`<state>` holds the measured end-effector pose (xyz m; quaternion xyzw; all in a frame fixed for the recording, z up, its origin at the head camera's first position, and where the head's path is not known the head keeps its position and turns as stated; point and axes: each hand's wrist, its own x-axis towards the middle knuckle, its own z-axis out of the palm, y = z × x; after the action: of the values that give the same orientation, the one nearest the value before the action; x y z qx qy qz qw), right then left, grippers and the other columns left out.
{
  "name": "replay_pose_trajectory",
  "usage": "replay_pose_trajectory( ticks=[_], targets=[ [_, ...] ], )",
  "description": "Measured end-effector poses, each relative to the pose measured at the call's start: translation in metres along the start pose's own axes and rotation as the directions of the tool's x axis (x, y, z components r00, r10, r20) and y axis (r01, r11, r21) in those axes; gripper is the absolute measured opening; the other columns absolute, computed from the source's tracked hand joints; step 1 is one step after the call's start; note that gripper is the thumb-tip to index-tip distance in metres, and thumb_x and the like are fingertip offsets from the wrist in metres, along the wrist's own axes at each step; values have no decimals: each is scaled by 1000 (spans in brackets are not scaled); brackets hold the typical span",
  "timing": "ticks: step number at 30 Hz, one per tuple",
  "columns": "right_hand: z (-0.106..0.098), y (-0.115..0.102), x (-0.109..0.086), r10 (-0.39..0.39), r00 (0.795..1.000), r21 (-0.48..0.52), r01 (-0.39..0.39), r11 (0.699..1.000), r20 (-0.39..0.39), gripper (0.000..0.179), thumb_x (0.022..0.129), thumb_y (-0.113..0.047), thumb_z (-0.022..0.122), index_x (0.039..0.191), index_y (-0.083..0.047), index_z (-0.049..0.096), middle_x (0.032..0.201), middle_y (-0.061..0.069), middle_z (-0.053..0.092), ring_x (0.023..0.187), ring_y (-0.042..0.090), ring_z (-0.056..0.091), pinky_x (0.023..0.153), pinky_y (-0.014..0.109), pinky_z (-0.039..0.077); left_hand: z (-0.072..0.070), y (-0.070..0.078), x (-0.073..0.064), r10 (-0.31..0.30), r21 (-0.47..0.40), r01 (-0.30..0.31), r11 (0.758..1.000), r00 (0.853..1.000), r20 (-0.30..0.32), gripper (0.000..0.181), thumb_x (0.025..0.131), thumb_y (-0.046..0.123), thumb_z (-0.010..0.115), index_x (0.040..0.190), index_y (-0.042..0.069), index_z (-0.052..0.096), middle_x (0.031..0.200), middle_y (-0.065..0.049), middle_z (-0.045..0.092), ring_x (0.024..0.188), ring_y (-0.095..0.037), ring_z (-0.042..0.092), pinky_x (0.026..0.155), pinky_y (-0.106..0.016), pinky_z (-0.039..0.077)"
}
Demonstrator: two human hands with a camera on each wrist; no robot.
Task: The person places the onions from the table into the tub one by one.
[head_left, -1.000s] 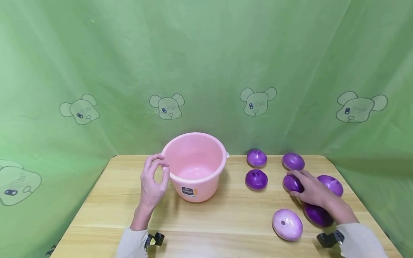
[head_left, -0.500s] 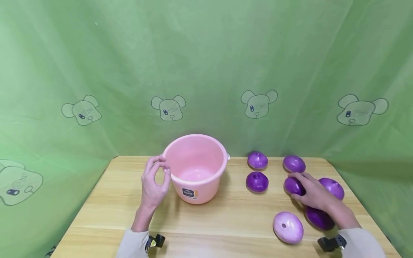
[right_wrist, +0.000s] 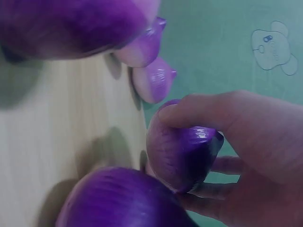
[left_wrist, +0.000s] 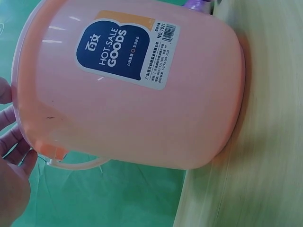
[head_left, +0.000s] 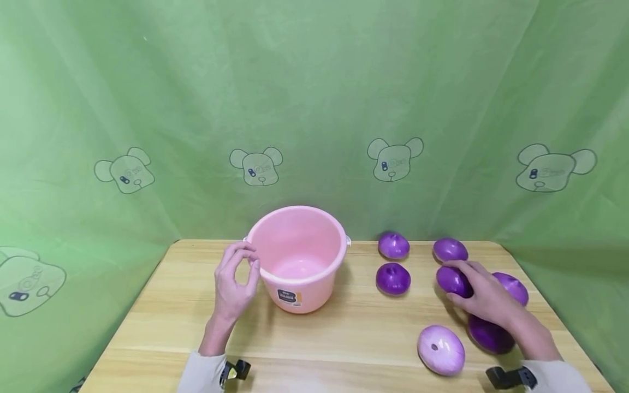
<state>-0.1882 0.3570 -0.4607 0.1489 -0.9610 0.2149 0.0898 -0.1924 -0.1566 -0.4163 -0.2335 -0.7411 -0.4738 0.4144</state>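
A pink bucket (head_left: 300,295) stands upright near the table's back edge, with a dark label (left_wrist: 113,49) on its side. My left hand (head_left: 233,289) grips its rim at the left, thumb and fingers curled at the edge. On the right side, my right hand (head_left: 484,295) holds a purple onion (head_left: 453,281) between thumb and fingers. The right wrist view shows this held onion (right_wrist: 173,151) tilted sideways, its shadow cast on the wood. Under and beside the right forearm lie a dark onion (head_left: 491,334) and another purple onion (head_left: 512,288), partly hidden.
Two onions stand in a column right of the bucket, a back one (head_left: 393,245) and a nearer one (head_left: 393,279). Another onion (head_left: 450,250) sits at the back edge. A paler onion (head_left: 441,350) lies in front, root end up. Green cloth (head_left: 314,98) surrounds the wooden table (head_left: 314,349).
My right hand has raised the onion slightly and shifted it a little to the right, tilting it. My left hand stays at the bucket's rim. The head view has shifted slightly.
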Motion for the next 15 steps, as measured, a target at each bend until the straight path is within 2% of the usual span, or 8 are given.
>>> replay_pose_trajectory(
  ticks=[6, 9, 15],
  targets=[
    [-7, -3, 1, 26, 1000, 8, -26, 1000, -8, 79, 83, -22, 86, 148, -4, 44, 134, 40, 46, 105, 63, 57, 77, 78, 49, 1, -5, -1, 4, -8, -4, 1000, 1000, -2, 10, 79, -14, 65, 87, -7, 65, 101, -28, 62, 95, -36, 60, 101, -25, 47],
    [-10, -2, 1, 23, 999, 10, -22, 1000, -38, 81, 82, -22, 87, 147, 0, 44, 133, 38, 47, 105, 62, 57, 77, 78, 50, 1, -7, -1, -5, -28, 5, 1000, 1000, 2, 10, 79, -15, 64, 86, -8, 64, 100, -28, 61, 93, -33, 59, 99, -24, 48],
    [-15, -1, 1, -2, 994, 12, 3, 1000, -111, 81, 78, -15, 88, 145, 0, 46, 129, 37, 50, 104, 62, 56, 78, 79, 47, 4, -30, -8, -11, -39, 11, 999, 1000, 9, 12, 78, -12, 64, 87, -4, 66, 102, -25, 62, 93, -31, 58, 98, -24, 48]
  ],
)
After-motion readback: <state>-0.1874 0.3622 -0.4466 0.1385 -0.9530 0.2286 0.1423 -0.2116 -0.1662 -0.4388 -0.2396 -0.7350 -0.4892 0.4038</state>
